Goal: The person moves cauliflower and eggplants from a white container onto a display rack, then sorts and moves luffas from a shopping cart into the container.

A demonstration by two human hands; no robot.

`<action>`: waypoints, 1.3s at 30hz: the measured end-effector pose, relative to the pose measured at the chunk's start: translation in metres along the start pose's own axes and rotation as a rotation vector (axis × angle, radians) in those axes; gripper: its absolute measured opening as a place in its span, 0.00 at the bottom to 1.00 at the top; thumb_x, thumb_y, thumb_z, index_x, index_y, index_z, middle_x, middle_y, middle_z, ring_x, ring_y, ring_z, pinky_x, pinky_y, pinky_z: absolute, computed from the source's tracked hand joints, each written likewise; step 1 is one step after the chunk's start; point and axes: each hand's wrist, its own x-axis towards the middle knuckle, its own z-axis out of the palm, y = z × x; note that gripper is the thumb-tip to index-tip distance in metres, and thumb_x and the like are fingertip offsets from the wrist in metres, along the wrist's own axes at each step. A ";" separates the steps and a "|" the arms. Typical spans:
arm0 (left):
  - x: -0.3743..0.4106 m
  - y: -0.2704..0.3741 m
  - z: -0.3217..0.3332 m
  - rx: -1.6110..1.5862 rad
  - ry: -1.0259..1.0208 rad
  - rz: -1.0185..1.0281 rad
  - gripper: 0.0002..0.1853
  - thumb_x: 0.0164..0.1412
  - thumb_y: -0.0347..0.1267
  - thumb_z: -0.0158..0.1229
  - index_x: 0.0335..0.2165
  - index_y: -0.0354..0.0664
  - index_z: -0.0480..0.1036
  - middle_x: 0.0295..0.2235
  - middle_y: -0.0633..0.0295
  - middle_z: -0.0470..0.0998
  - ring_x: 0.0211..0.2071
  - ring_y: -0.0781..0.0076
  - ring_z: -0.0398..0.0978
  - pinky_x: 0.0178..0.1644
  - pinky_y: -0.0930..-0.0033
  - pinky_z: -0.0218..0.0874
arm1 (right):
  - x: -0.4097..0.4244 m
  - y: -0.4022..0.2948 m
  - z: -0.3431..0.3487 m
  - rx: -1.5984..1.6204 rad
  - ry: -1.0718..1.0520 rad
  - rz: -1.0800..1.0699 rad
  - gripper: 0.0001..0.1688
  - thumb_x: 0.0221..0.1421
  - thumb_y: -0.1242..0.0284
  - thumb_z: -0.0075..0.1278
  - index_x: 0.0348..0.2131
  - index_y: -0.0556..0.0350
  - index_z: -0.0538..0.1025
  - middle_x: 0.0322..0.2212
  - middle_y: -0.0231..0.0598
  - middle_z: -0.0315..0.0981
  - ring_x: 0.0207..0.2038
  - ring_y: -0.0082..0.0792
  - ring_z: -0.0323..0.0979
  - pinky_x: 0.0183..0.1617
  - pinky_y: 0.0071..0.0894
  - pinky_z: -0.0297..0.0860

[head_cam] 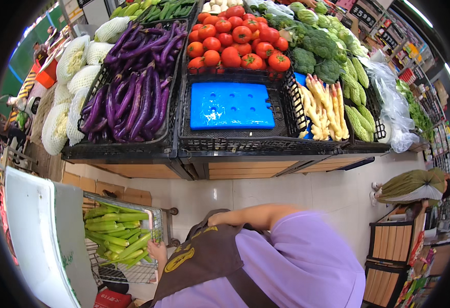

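Note:
At lower left, my left hand (157, 250) is closed around the end rail of a wire shopping cart (156, 219). Pale green stalk vegetables that look like celery (119, 233) are heaped in the cart, right beside my fingers. My right forearm bends across my waist; the right hand (214, 220) is mostly hidden behind the brown apron (205, 250), so its grip cannot be seen. Before me, a blue ice pack (230, 106) lies flat in a black plastic crate (225, 144). Tomatoes (230, 57) are piled behind it.
Purple eggplants (136, 100) and foam-netted produce (71, 61) are at left. Young ginger (321, 107), broccoli (319, 42) and green gourds (359, 117) sit at right. A large white box (32, 231) flanks the cart. A person (413, 186) bends by wooden crates (390, 242) at right.

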 end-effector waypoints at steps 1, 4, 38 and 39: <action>-0.001 0.006 0.001 -0.007 -0.025 -0.010 0.20 0.36 0.30 0.58 0.34 0.44 0.64 0.28 0.61 0.66 0.38 0.57 0.62 0.42 0.54 0.50 | -0.005 0.012 0.010 0.033 0.063 0.055 0.21 0.44 0.65 0.47 0.37 0.59 0.75 0.40 0.50 0.71 0.44 0.43 0.69 0.47 0.39 0.62; -0.013 0.016 -0.004 -0.029 -0.123 -0.023 0.23 0.35 0.30 0.59 0.35 0.43 0.63 0.29 0.62 0.65 0.39 0.58 0.61 0.44 0.53 0.50 | 0.019 0.047 0.052 0.162 0.226 0.157 0.17 0.41 0.67 0.49 0.33 0.55 0.78 0.37 0.48 0.73 0.43 0.43 0.70 0.47 0.39 0.63; 0.044 0.536 -0.034 0.035 -0.156 0.982 0.40 0.43 0.53 0.59 0.52 0.46 0.60 0.57 0.43 0.48 0.56 0.38 0.46 0.57 0.44 0.42 | -0.190 -0.034 -0.162 -0.138 -0.138 0.217 0.25 0.53 0.63 0.39 0.45 0.59 0.70 0.46 0.49 0.67 0.50 0.47 0.63 0.51 0.41 0.60; 0.045 0.550 -0.025 0.071 -0.171 0.898 0.43 0.41 0.56 0.59 0.53 0.47 0.59 0.58 0.43 0.44 0.57 0.34 0.42 0.57 0.40 0.39 | -0.201 -0.029 -0.165 -0.140 -0.126 0.283 0.24 0.53 0.63 0.38 0.45 0.60 0.70 0.45 0.50 0.68 0.50 0.47 0.64 0.52 0.42 0.60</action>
